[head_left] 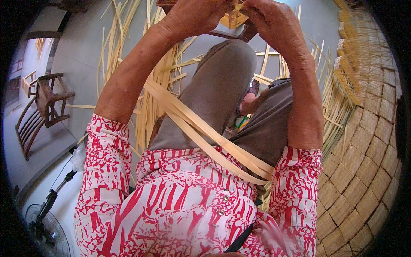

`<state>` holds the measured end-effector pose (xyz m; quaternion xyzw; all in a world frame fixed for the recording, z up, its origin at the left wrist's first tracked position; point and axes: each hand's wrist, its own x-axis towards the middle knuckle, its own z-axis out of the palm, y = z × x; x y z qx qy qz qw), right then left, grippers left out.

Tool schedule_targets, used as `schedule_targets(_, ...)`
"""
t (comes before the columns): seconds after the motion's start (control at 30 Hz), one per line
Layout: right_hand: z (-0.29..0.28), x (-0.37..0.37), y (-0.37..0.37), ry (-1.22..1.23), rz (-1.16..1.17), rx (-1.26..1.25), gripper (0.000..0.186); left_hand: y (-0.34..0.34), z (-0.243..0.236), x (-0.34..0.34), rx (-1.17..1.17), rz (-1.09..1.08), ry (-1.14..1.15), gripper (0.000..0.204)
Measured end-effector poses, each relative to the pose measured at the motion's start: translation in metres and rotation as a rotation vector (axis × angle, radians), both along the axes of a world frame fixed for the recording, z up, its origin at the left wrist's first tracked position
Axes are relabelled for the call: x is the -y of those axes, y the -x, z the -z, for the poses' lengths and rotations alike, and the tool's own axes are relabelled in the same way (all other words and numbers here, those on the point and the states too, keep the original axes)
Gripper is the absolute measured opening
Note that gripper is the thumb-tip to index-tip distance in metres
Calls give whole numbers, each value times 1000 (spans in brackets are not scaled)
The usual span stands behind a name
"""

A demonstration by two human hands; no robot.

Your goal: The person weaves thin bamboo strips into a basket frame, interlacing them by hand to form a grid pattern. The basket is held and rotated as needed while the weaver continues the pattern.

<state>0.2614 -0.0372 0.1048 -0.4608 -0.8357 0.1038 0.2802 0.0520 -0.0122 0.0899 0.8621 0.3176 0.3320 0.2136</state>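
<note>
At the top edge, my left hand (205, 13) and my right hand (267, 19) are closed at a small yellow woven piece of flat strips (232, 19), over a dark wooden piece of furniture (224, 35). Some fingertips are cut off or hidden. Long pale loose strips (192, 124) lie diagonally across my lap, over my grey-trousered legs (218, 73), and reach toward my right elbow.
Many loose strips (169, 64) lie on the grey floor (81, 51). A wooden chair (49, 98) is at left, a fan (47, 231) at lower left. Stacked woven blocks (359, 162) line the right side, with long thin strips (332, 113) beside them.
</note>
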Motion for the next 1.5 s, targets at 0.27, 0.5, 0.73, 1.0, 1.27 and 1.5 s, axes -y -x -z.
schedule_targets(0.27,-1,14,9,97,104,18,27,18,12,4,-47,123,23,8)
schedule_targets(0.5,1,14,-3,40,-229,52,26,24,10,12,-93,310,-12,15)
schedule_targets(0.73,-13,1,-4,194,-378,164,21,21,3,27,-62,251,107,21)
schedule_targets(1.0,-14,14,-4,95,-372,159,23,24,10,17,2,475,404,24)
schedule_targets(1.27,15,5,6,-75,-16,105,21,24,13,15,207,166,536,25)
schedule_targets(1.5,1,9,17,-380,201,-116,14,32,24,1,255,-241,293,13)
